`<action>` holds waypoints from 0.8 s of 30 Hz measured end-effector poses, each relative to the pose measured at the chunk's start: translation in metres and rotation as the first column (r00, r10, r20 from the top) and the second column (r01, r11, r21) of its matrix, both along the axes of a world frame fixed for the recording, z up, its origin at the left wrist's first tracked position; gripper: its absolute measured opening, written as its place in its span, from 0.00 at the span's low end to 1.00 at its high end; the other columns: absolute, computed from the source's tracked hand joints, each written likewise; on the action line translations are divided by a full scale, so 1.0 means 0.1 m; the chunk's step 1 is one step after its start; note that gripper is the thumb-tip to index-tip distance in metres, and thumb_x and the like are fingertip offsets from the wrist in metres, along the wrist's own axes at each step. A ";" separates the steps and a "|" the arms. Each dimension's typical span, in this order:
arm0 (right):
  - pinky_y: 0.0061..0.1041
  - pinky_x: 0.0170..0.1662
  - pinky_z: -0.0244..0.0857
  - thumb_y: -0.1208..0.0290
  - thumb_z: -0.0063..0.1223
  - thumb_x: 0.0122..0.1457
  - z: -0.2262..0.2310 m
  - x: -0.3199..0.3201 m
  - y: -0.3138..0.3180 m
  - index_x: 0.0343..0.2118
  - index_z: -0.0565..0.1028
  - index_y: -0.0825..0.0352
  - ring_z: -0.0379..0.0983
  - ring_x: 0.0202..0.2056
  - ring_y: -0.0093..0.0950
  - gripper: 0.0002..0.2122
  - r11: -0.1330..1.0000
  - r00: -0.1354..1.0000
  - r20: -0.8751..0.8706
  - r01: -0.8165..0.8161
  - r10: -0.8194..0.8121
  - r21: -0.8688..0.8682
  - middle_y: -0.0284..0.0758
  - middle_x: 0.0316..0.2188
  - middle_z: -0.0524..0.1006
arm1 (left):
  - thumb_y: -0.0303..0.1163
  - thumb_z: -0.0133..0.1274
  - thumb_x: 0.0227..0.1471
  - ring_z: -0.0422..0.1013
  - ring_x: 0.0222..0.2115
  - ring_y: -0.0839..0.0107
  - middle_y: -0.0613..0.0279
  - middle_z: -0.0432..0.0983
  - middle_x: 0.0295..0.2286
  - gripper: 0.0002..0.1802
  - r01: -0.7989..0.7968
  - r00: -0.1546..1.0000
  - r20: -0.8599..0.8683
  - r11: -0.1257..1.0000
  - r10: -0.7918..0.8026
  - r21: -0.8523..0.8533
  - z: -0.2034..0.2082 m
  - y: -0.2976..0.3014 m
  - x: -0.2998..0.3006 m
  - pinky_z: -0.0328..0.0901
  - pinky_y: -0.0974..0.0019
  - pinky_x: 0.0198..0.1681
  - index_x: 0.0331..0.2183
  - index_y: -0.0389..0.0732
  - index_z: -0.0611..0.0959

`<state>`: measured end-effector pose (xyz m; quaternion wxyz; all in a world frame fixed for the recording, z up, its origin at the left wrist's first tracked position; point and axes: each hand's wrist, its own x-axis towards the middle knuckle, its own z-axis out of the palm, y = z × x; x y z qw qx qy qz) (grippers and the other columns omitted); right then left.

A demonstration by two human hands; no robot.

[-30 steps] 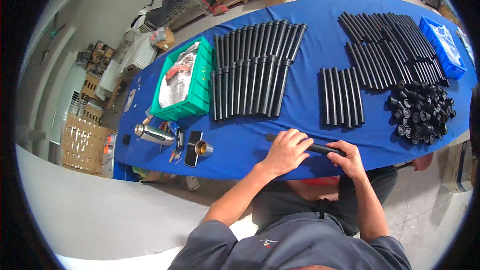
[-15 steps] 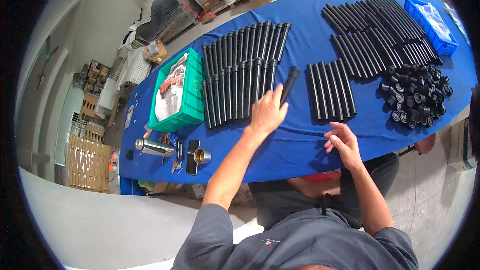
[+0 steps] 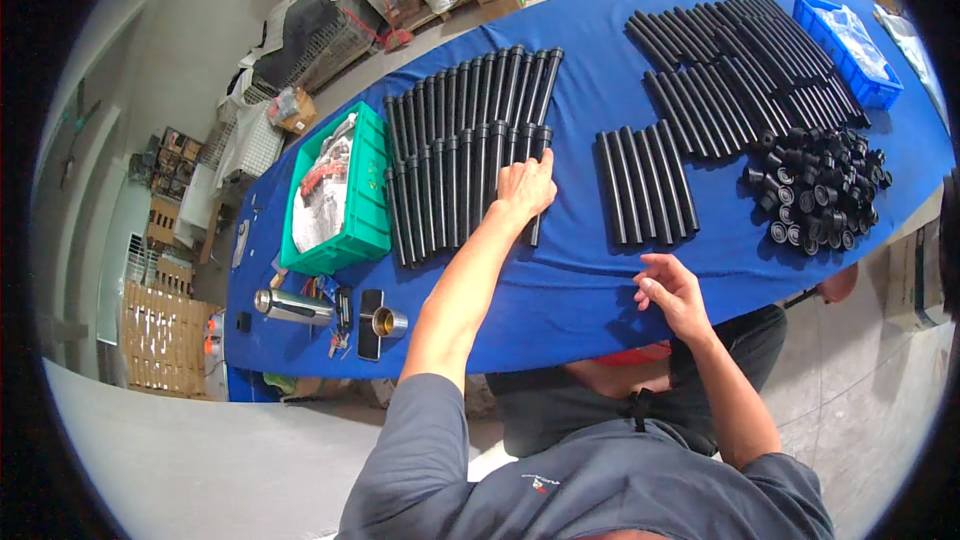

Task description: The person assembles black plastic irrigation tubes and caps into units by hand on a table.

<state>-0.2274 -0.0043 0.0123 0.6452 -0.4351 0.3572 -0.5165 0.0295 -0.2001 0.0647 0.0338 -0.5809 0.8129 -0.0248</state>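
My left hand [image 3: 526,188] is closed around a capped black tube [image 3: 543,140] at the right end of the front row. Its index finger points up along the tube, and the hand hides the tube's middle. To the left lie two rows of similar capped tubes [image 3: 452,190], side by side on the blue cloth. Over the table's near edge hovers my right hand [image 3: 672,296], empty, with fingers apart and loosely bent. Just beyond it is a small group of uncapped black tubes [image 3: 645,185]. A heap of black end caps [image 3: 815,190] sits farther right.
Behind the caps are many more plain tubes [image 3: 750,70] and a blue crate [image 3: 850,50] holding clear plastic. At left stand a green crate [image 3: 372,190], a steel flask [image 3: 293,306], a phone [image 3: 369,325] and a metal cup [image 3: 388,322]. The blue cloth [image 3: 580,320] covers the table.
My left hand has brought the capped tube leftward, from a slanted position apart from the row to beside the row's right end. My right hand keeps nearly the same pose.
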 end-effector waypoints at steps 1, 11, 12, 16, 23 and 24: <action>0.21 0.33 0.71 0.76 0.53 0.62 0.00 -0.01 0.00 0.52 0.68 0.72 0.74 0.31 0.22 0.16 1.000 1.000 -0.003 0.001 -0.001 0.001 0.36 0.34 0.76 | 0.36 0.48 0.49 0.78 0.35 0.48 0.43 0.79 0.35 0.31 0.001 1.000 -0.003 1.000 -0.001 0.001 -0.01 0.01 -0.01 0.72 0.48 0.39 0.56 0.38 0.70; 0.20 0.33 0.70 0.76 0.53 0.62 0.00 0.01 0.01 0.49 0.70 0.74 0.74 0.30 0.21 0.14 1.000 0.999 -0.040 0.006 -0.005 0.018 0.36 0.33 0.77 | 0.35 0.48 0.48 0.78 0.33 0.50 0.44 0.79 0.34 0.31 0.013 1.000 -0.011 0.996 -0.014 -0.085 -0.08 -0.03 0.04 0.73 0.49 0.37 0.56 0.40 0.71; 0.20 0.33 0.70 0.76 0.53 0.62 0.01 0.01 0.01 0.48 0.70 0.75 0.74 0.30 0.20 0.13 1.000 0.999 -0.044 0.015 -0.014 0.026 0.36 0.33 0.77 | 0.35 0.48 0.48 0.78 0.34 0.50 0.45 0.79 0.35 0.31 0.004 1.000 -0.005 0.998 -0.004 -0.064 -0.07 -0.05 0.03 0.73 0.49 0.38 0.56 0.40 0.71; 0.20 0.33 0.70 0.76 0.53 0.62 -0.04 -0.01 0.01 0.47 0.70 0.74 0.74 0.30 0.20 0.12 1.000 0.999 -0.035 0.005 -0.005 0.015 0.35 0.32 0.77 | 0.36 0.48 0.49 0.78 0.35 0.51 0.45 0.79 0.37 0.31 -0.015 1.000 0.015 0.999 0.016 -0.033 -0.08 -0.07 0.03 0.72 0.49 0.39 0.57 0.41 0.70; 0.19 0.33 0.69 0.76 0.53 0.62 -0.02 0.02 0.02 0.46 0.71 0.74 0.74 0.29 0.20 0.11 1.000 0.998 -0.051 0.029 -0.028 0.013 0.34 0.31 0.77 | 0.38 0.47 0.52 0.78 0.35 0.51 0.46 0.78 0.37 0.31 -0.013 1.000 -0.002 0.996 0.013 -0.086 -0.14 -0.05 0.05 0.72 0.49 0.39 0.58 0.42 0.69; 0.19 0.33 0.69 0.76 0.53 0.62 -0.02 0.02 0.02 0.46 0.72 0.74 0.73 0.29 0.19 0.11 1.000 0.997 -0.068 0.025 -0.024 0.007 0.34 0.31 0.77 | 0.38 0.47 0.53 0.78 0.35 0.51 0.46 0.78 0.37 0.31 -0.017 1.000 0.003 0.996 0.018 -0.086 -0.15 -0.05 0.06 0.72 0.48 0.39 0.58 0.42 0.69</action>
